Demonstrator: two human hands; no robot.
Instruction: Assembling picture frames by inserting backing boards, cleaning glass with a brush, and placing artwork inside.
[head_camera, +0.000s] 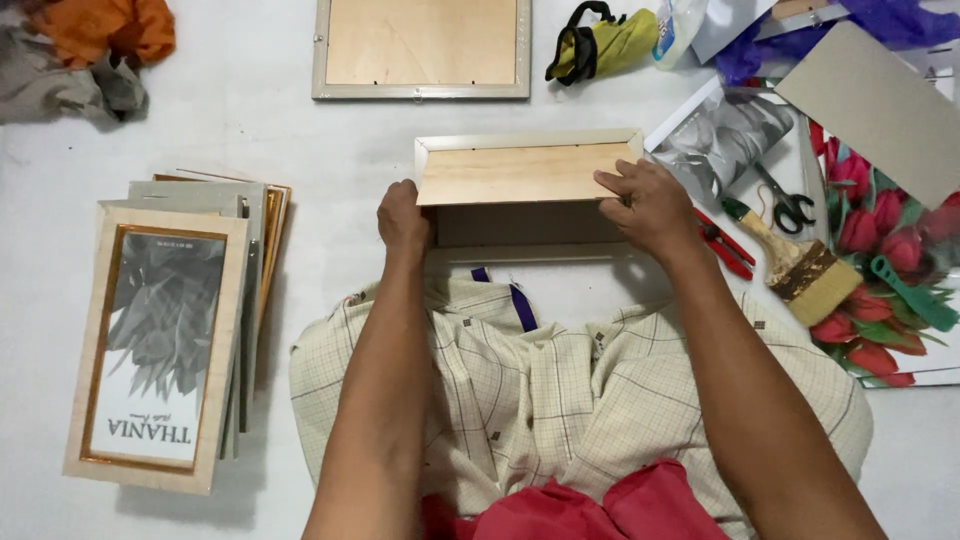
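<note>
A pale picture frame (528, 139) lies face down on the white floor in front of me. A thin wooden backing board (515, 174) is tilted up out of it, its near edge raised. My left hand (402, 217) grips the board's left near corner. My right hand (650, 204) holds its right edge, fingers on top. A grey layer shows inside the frame under the lifted board.
A stack of framed leaf prints (165, 340) lies at left. Another face-down frame (421, 50) sits beyond. At right are a leaf print sheet (715, 140), scissors (786, 205), red pliers (728, 245), a paintbrush (795, 265), a tulip print (880, 240), grey cardboard (880, 100). Cloths lie top left.
</note>
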